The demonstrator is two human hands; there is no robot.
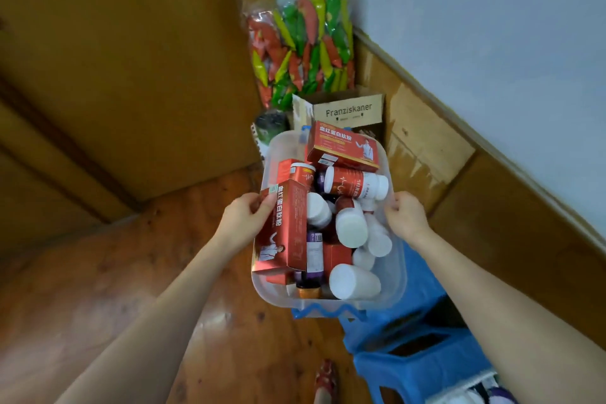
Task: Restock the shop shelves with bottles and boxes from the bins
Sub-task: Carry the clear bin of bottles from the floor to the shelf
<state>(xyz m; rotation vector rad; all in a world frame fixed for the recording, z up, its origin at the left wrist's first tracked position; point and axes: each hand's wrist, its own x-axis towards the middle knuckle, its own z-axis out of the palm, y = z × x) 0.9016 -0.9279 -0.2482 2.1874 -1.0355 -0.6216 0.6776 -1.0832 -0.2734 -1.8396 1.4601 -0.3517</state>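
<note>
A clear plastic bin (398, 275) with blue handles is held up in front of me, above a blue stool. It is full of several red boxes and white-capped bottles. A red box (344, 146) lies on top at the far end, and a red-labelled bottle (355, 183) lies across just below it. My left hand (244, 218) grips the bin's left rim, thumb against an upright red box (285, 229). My right hand (406, 215) grips the right rim with curled fingers.
A blue plastic stool (416, 357) stands below the bin on the wooden floor. In the corner beyond are a brown Franziskaner carton (349, 110) and a bag of red, green and yellow packets (305, 39). A wooden door is at left, a white wall at right.
</note>
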